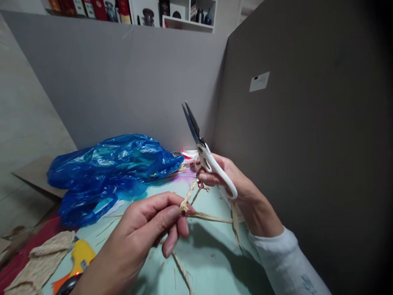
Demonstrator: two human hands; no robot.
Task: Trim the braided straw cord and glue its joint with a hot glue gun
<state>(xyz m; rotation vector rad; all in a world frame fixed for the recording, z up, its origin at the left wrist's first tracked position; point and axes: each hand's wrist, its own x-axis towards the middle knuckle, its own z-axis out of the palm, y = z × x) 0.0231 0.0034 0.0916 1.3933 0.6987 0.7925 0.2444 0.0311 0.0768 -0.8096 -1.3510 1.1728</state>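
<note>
My left hand (pixel 144 229) pinches a knotted bundle of pale straw strands (pixel 196 205) between thumb and forefinger, above a light green table top (pixel 211 258). My right hand (pixel 233 184) grips white-handled scissors (pixel 208 159), with the dark blades pointing up and nearly closed. The fingers of that hand also touch the upper end of the straw strands. One strand runs from the left pinch toward the right wrist, and another hangs down toward the table.
A crumpled blue plastic bag (pixel 113 168) lies at the back left of the table. A woven straw strip (pixel 39 262) and a yellow tool (pixel 80 254) rest at the near left. Grey partition boards (pixel 307 123) enclose the back and right. A shelf with bottles (pixel 132 10) stands beyond.
</note>
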